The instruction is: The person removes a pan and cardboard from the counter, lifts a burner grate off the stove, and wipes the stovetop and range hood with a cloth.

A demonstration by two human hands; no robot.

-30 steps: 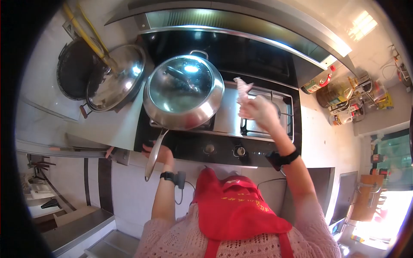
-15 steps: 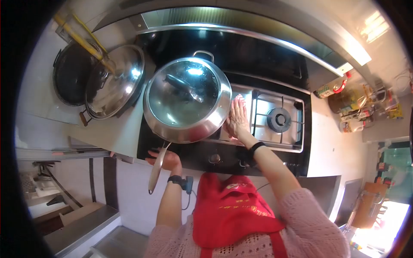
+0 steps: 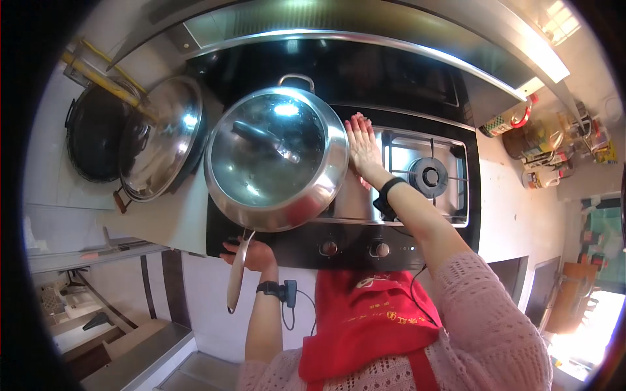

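A steel pan [image 3: 280, 212] with a glass lid [image 3: 261, 173] sits over the left part of the black stove [image 3: 293, 251], its long handle pointing toward me. My right hand [image 3: 364, 146] lies flat, fingers extended, on the steel strip beside the pan's right side. Beneath it is a pinkish cloth [image 3: 365, 184], mostly covered by the hand. My left hand [image 3: 255, 254] is at the stove's front edge, next to and partly behind the pan handle [image 3: 238, 274]; its fingers are partly spread and nothing shows in them.
The right burner [image 3: 430, 176] has no pot on it. A lidded wok [image 3: 160, 143] and a dark pan [image 3: 98, 133] stand at the left. Bottles and jars [image 3: 531, 140] line the right counter. An open drawer [image 3: 85, 326] shows at the lower left.
My right hand has moved from the right burner to the strip beside the pan and then farther back, with the cloth now pressed flat. The left hand stays by the handle. The view has shifted.
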